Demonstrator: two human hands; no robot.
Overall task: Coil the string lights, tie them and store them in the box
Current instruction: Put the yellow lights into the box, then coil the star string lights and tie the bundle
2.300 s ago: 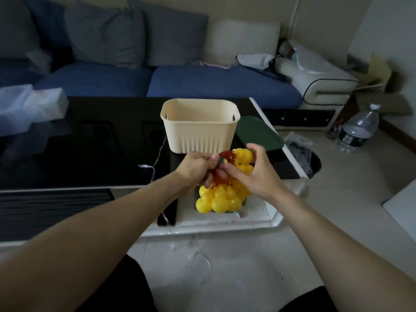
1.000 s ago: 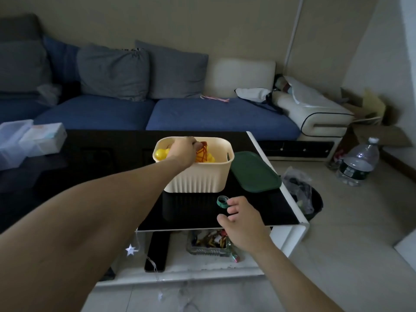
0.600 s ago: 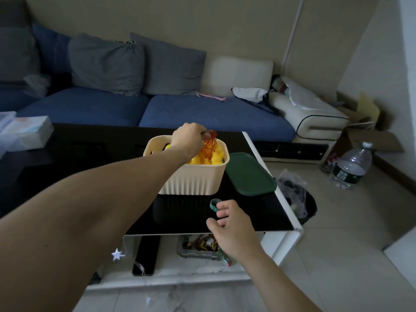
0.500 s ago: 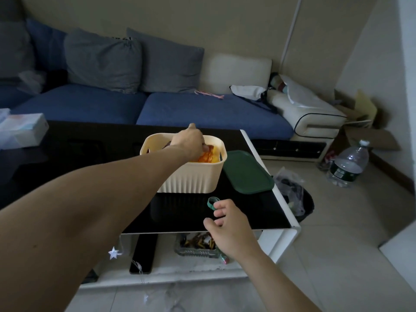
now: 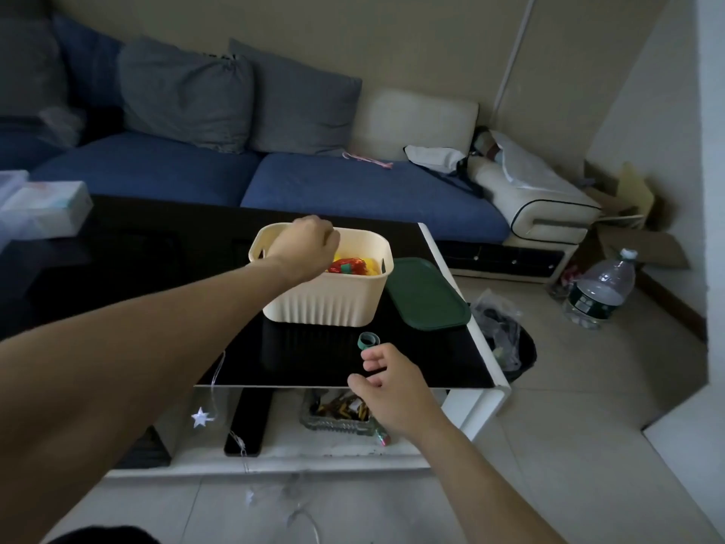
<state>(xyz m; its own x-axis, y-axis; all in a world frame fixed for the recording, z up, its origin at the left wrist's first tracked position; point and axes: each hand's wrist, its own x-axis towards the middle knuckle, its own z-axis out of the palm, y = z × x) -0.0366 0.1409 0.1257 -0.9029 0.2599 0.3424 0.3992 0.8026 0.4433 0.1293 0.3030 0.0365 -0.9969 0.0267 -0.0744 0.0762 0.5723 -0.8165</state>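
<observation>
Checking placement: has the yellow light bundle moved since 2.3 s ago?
Yes. The yellow light bundle went from in front of the cream box, near the table edge, up into it; the left hand hovers above.

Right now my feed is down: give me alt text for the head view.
The left hand hovers over the cream box on the black table, with the yellow string lights lying inside. The right hand rests near a green tape roll; a green lid lies beside the box.

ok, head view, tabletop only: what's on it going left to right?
Tissue box → cream box with the left hand over it → green tape roll → green lid.
</observation>
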